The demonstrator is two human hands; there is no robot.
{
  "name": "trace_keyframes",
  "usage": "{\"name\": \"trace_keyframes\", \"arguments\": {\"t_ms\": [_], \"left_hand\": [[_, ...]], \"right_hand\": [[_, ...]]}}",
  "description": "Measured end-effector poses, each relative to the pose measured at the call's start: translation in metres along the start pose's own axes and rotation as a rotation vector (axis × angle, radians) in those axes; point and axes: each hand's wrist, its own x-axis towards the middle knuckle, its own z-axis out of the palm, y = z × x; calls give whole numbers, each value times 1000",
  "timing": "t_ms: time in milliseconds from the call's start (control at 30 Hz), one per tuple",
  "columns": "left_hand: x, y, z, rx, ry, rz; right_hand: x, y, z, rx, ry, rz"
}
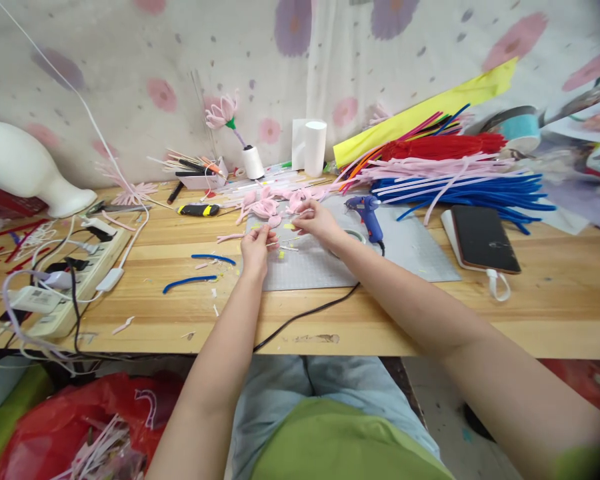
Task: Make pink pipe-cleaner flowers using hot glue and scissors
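Though both pinches look nearly closed, I cannot tell what the left fingers (263,234) or right fingers (305,217) grip; with pink petals (266,208) just beyond, light pressure should prevent crushing.

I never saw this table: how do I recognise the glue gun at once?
On the wooden table lies a grey mat. Near its back edge sits the blue glue gun with a black cord. Its pistol shape sets it apart from the long thin blue stems.
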Motion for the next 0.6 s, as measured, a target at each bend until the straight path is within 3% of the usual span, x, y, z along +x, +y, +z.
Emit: {"name": "trace_keyframes", "arguments": {"t_ms": [200, 600], "left_hand": [[-17, -11, 14, 50, -165, -108], [-20, -16, 17, 119, -131, -42]], "right_hand": [[-21, 18, -20, 167, 64, 45], [-22, 31, -3, 203, 127, -17]]}}
